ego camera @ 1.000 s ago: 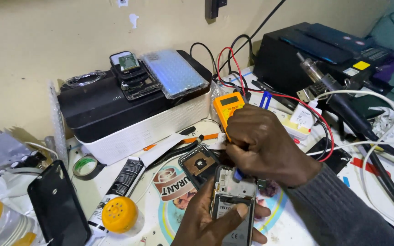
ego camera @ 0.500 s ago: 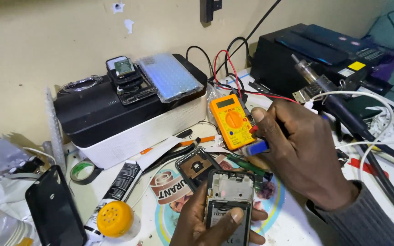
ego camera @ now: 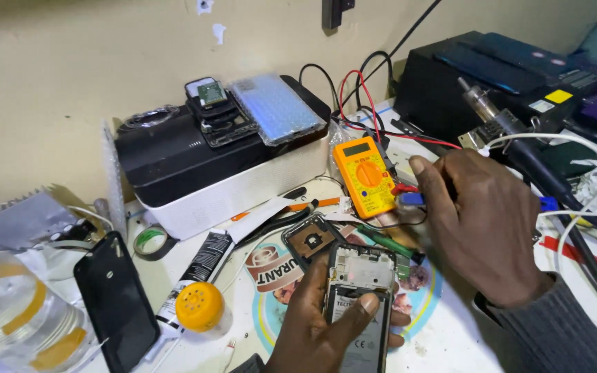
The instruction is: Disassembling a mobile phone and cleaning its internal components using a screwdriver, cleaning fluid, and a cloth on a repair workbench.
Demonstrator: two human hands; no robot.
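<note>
Nearest the camera, the left hand is clamped around an opened phone with its back cover off, thumb laid across the lower body, holding it low over the surface on a round printed mat. Just left of it lie a yellow-capped tube, a black glue tube and a dark phone face down; a clear plastic bottle sits at the left edge.

Above the opened phone, the right hand is closed on blue and red multimeter probes, fingers pinched together near the tips. A separated phone back frame rests beside the opened phone, with a green-handled tool just behind it.

Further back stands a yellow multimeter, tilted, its red and black leads curling toward the wall. A roll of tape lies to the left. Behind that is a black-and-white box carrying stacked phone parts and a clear phone case. At far right a hot-air station sits with its handpiece lying across white cables.
</note>
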